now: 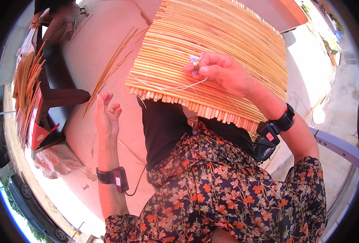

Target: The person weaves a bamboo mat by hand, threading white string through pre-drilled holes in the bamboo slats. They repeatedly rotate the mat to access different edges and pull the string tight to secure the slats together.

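A mat of straight straw-coloured reed stalks [212,44] lies over my lap, its cut ends forming the near edge. Above it is my right hand [224,73], thumb and fingers brought together in a pinch. A crumpled whitish scrap with a gold-coloured band [195,64] shows at its fingertips; whether it is wrapped round a finger or held is unclear. A thin white cord [173,87] runs across the mat's near left corner up to that hand. My left hand [107,115] is raised to the left of the mat, fingers loosely bent and apart, with nothing in it.
Loose reeds [110,69] lie on the floor at left. Beyond them, a bundle of reeds [25,85] rests on a dark low frame [62,97]. Another person [60,20] sits at the far left. A purplish metal bar [339,149] stands at right.
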`<action>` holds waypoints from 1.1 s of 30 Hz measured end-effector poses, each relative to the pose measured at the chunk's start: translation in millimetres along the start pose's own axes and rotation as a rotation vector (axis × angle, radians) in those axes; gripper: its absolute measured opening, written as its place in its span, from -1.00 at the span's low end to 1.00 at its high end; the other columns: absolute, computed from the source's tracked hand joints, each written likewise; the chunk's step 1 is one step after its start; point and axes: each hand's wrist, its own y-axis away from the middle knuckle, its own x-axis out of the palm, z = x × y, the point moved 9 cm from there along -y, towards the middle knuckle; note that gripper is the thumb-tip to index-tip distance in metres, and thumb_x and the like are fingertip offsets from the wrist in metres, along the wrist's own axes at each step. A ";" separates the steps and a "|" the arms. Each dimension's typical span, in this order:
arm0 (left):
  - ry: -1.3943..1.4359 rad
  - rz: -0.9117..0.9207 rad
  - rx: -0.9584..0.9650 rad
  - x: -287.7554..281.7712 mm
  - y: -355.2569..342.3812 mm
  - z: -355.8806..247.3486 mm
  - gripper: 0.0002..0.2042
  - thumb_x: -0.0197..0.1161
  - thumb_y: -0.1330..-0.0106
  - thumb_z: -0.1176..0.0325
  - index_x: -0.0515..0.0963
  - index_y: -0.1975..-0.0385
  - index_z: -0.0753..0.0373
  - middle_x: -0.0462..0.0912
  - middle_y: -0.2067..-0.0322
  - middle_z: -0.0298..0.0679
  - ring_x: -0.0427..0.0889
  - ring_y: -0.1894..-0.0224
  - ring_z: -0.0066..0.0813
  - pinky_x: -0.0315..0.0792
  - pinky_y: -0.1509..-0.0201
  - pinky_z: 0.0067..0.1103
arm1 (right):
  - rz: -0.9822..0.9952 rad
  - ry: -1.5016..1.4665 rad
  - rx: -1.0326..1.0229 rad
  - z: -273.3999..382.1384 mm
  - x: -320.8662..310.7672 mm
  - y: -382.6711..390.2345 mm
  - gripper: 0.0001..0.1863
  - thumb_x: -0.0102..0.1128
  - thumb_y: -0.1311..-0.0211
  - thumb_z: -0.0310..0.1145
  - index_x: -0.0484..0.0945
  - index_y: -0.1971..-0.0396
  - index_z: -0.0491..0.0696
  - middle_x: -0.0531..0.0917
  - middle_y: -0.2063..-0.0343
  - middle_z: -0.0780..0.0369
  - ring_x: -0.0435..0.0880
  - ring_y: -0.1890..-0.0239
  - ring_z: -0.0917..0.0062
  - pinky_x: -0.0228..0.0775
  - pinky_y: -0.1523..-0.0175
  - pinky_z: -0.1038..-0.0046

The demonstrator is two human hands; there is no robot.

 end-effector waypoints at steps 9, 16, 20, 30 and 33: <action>-0.429 0.684 -0.119 86.9 -18.9 -34.6 -0.56 0.17 -0.39 -0.05 0.58 0.18 0.30 0.54 0.48 -0.39 0.31 0.57 -0.71 0.22 0.45 -0.71 | 0.001 0.164 -0.001 -4.1 10.1 -9.4 -0.90 0.09 -0.39 -0.41 0.51 0.34 -0.08 0.65 0.02 0.16 0.55 -0.07 0.57 0.35 -0.23 0.47; -0.607 0.370 0.305 78.1 22.2 -130.3 -0.76 0.30 -0.33 0.28 0.50 0.53 0.24 0.29 0.70 -0.53 0.13 0.67 -0.80 0.00 0.58 -0.74 | -0.033 0.227 -0.014 -10.9 2.7 -7.1 -0.88 0.11 -0.36 -0.41 0.48 0.40 -0.09 0.67 0.04 0.21 0.53 -0.02 0.62 0.34 -0.19 0.48; -0.748 0.688 -0.075 65.9 87.0 -95.2 -0.78 0.30 -0.34 0.33 0.58 0.50 0.32 0.43 0.72 -0.44 0.26 0.74 -0.79 0.09 0.67 -0.76 | 0.009 0.328 -0.053 -12.5 3.5 -5.9 -0.87 0.11 -0.37 -0.41 0.47 0.40 -0.10 0.65 0.04 0.20 0.53 -0.05 0.59 0.33 -0.21 0.46; -0.531 -0.169 -0.595 -249.0 65.0 90.5 -0.72 0.21 -0.35 0.26 0.54 0.12 0.37 0.66 0.13 0.03 0.27 0.73 -0.73 0.16 0.72 -0.78 | 0.035 0.475 -0.085 -13.5 5.7 -2.7 -0.85 0.14 -0.32 -0.41 0.46 0.42 -0.13 0.67 0.03 0.20 0.58 0.03 0.56 0.38 -0.13 0.49; -0.564 -0.107 -0.429 -217.0 14.0 51.6 -0.64 0.15 -0.40 0.09 0.54 0.15 0.33 0.64 0.07 -0.04 0.27 0.69 -0.76 0.21 0.69 -0.82 | 0.030 0.497 -0.113 -14.0 8.4 -4.9 -0.86 0.14 -0.32 -0.41 0.45 0.42 -0.13 0.67 0.04 0.20 0.59 0.06 0.55 0.39 -0.10 0.49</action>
